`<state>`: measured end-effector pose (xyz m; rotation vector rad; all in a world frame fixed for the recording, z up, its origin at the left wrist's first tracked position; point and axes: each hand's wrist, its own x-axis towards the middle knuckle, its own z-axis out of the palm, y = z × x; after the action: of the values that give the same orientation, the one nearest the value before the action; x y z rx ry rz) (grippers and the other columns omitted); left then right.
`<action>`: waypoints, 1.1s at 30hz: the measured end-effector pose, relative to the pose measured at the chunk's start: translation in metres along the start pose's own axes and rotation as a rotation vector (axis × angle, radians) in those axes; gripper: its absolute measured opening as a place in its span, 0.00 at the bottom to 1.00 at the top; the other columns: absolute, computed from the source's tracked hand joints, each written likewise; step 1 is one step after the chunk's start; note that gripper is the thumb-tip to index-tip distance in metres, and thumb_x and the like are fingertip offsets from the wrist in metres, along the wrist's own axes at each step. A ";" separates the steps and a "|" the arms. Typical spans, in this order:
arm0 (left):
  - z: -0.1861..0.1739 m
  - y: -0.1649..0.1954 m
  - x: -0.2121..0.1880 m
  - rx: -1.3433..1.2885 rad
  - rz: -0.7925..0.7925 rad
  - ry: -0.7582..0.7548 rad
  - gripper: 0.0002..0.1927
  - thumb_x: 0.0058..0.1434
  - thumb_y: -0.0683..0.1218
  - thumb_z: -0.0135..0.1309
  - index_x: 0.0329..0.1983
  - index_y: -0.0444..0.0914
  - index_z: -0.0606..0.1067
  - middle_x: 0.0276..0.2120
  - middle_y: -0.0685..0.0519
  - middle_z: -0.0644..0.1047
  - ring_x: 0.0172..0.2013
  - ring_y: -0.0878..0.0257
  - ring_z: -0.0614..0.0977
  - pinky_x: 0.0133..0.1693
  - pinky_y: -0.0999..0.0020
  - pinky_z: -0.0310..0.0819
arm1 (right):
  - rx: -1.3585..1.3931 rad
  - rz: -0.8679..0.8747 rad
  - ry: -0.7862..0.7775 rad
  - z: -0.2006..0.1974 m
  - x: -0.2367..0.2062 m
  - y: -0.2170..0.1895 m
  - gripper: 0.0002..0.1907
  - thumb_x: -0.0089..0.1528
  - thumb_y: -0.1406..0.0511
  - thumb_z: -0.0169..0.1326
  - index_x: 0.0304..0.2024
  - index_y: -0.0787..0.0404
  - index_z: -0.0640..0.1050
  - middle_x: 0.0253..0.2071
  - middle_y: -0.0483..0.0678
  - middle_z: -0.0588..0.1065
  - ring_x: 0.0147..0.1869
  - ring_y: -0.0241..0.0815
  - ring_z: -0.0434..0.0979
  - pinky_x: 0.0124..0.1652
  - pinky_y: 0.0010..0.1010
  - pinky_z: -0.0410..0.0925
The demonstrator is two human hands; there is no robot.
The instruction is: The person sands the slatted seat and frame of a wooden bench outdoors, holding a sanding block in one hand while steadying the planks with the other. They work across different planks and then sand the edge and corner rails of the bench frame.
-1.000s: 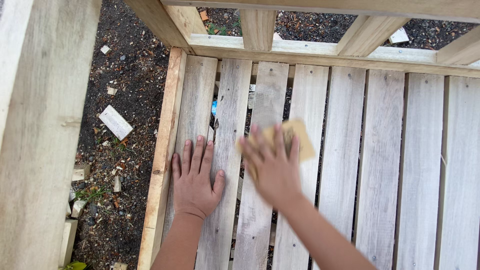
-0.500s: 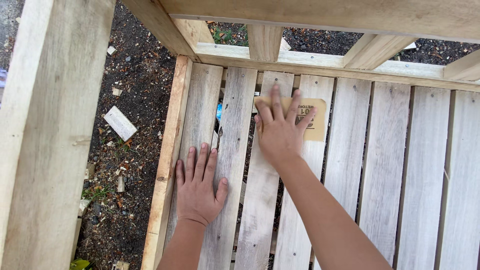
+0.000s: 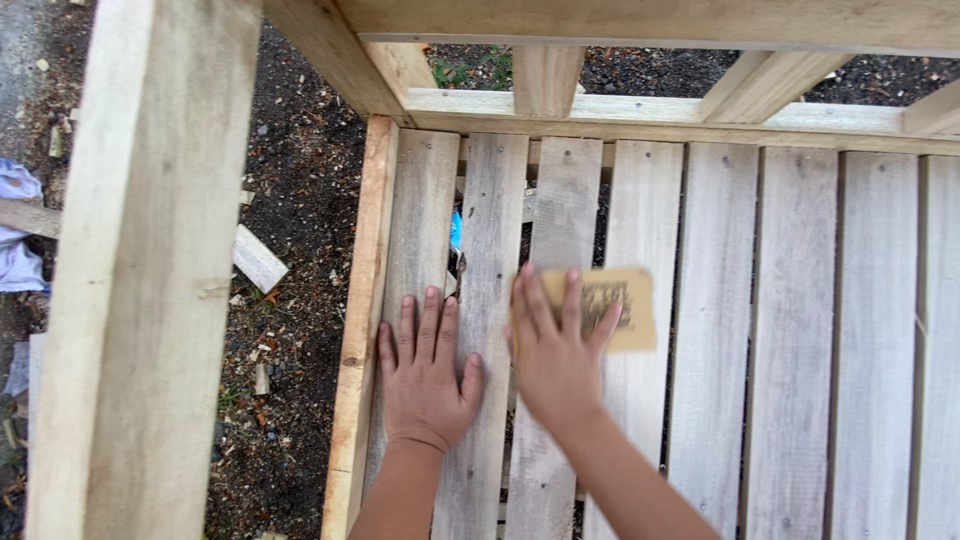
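The right hand [image 3: 555, 355] lay flat on a sheet of sandpaper [image 3: 610, 305], fingers spread and pressing it down onto the slats [image 3: 790, 330]. This was a flat press, not a pinch: nothing was clamped between fingers and thumb. The sandpaper lay under and just beyond the fingertips, spanning two slats near the middle of the surface. The left hand [image 3: 425, 375] rested open, palm down, on the slats just to the left of the right hand, holding nothing.

The sandpaper appeared thin, light and flexible, and probably easy to crease or tear at an edge. Its grit face would likely grip the wood, so the best hold was judged to be a broad palm over its centre.

Count: one sandpaper sheet, two hands, roughly seven slats in view, one heavy post [image 3: 150, 270] well left of both hands, one loose wood offcut [image 3: 258, 258] on the soil [image 3: 300, 180] beyond.
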<state>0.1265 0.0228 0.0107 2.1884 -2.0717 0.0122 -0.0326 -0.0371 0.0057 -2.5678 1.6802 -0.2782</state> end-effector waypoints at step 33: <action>0.001 0.001 -0.001 -0.085 -0.010 0.019 0.37 0.64 0.59 0.40 0.75 0.41 0.59 0.77 0.49 0.52 0.76 0.49 0.48 0.71 0.38 0.36 | -0.080 0.084 -0.085 -0.010 -0.008 -0.009 0.31 0.68 0.51 0.35 0.71 0.56 0.62 0.77 0.37 0.50 0.79 0.60 0.44 0.61 0.83 0.39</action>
<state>0.1252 0.0235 0.0094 2.1404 -2.0128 -0.0541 -0.0296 -0.0258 0.0155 -2.5159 1.7976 -0.0978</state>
